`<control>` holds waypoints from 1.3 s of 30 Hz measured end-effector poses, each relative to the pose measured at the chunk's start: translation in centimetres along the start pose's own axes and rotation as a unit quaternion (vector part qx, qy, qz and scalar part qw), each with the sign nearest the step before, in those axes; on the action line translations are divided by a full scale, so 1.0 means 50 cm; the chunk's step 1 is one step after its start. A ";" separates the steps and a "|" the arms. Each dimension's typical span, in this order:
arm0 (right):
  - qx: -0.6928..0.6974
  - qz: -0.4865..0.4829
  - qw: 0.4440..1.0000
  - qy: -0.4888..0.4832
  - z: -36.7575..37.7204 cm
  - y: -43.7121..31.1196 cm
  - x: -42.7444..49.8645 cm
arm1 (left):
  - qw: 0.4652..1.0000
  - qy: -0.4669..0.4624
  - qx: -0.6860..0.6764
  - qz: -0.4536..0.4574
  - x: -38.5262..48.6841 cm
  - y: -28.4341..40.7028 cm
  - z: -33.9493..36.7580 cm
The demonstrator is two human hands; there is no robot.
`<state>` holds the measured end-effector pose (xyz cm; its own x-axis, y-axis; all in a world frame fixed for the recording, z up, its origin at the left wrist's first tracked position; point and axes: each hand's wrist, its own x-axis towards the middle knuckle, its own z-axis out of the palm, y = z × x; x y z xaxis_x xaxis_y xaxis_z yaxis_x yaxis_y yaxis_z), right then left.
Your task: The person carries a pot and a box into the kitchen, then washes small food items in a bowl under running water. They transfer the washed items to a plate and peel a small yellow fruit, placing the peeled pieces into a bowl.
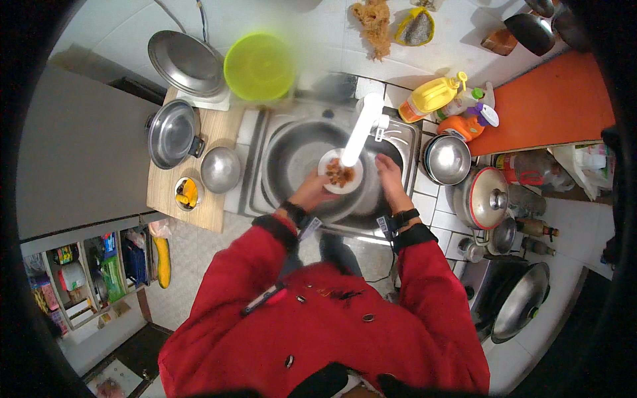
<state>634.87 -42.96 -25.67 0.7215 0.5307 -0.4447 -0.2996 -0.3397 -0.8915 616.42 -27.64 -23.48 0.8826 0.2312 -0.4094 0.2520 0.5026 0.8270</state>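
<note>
My left hand point(311, 193) holds a small white bowl point(340, 190) by its left rim, over the stainless steel sink point(258, 185). Small brown pieces point(339, 174) lie in the bowl, and their exact kind cannot be told. The white faucet spout point(361, 132) reaches over the bowl's upper edge and hides part of it. To the right, my right hand point(389, 179) is above the sink's right side, apart from the bowl, with its fingers somewhat spread and nothing seen in them. A large round metal basin point(298, 149) sits in the sink beneath the bowl.
Left, a wooden board holds a metal bowl point(220, 170), a pan point(172, 134) and a cup of yellow pieces point(188, 194). A green basin point(260, 66) stands behind. Right are a yellow bottle point(429, 98), an orange spray bottle point(460, 128), stacked metal bowls point(449, 160) and a lidded pot point(489, 198).
</note>
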 end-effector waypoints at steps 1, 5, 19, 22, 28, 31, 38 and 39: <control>-0.028 -0.013 0.999 0.013 -0.003 0.006 0.016 | 0.999 0.020 0.047 -0.005 -0.002 0.004 0.003; -0.063 -0.009 0.998 0.011 -0.011 0.030 0.066 | 0.987 0.059 -0.126 -0.076 -0.012 0.028 0.015; -0.126 -0.065 0.990 0.011 -0.008 0.039 0.146 | 0.991 0.082 -0.073 -0.072 -0.041 0.124 0.059; -0.110 -0.052 0.993 0.005 -0.009 0.024 0.144 | 0.987 0.090 -0.106 -0.079 -0.037 0.125 0.061; -0.038 -0.043 0.998 -0.020 -0.009 0.020 0.148 | 0.983 0.079 -0.123 -0.108 -0.023 0.118 0.075; -0.036 -0.034 0.998 -0.028 -0.009 0.028 0.155 | 0.986 0.072 -0.106 -0.107 -0.023 0.114 0.081; -0.001 -0.018 0.999 -0.036 -0.005 0.028 0.156 | 0.988 0.036 -0.101 -0.108 -0.037 0.121 0.087; 0.005 -0.013 1.000 -0.026 -0.004 0.026 0.154 | 0.988 0.021 -0.105 -0.108 -0.040 0.123 0.085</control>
<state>640.15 -39.47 -30.22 0.6958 0.5795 -0.4243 -0.2870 -0.3172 -0.9039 617.89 -28.55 -15.94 0.7993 0.1317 -0.5863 0.3407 0.7045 0.6226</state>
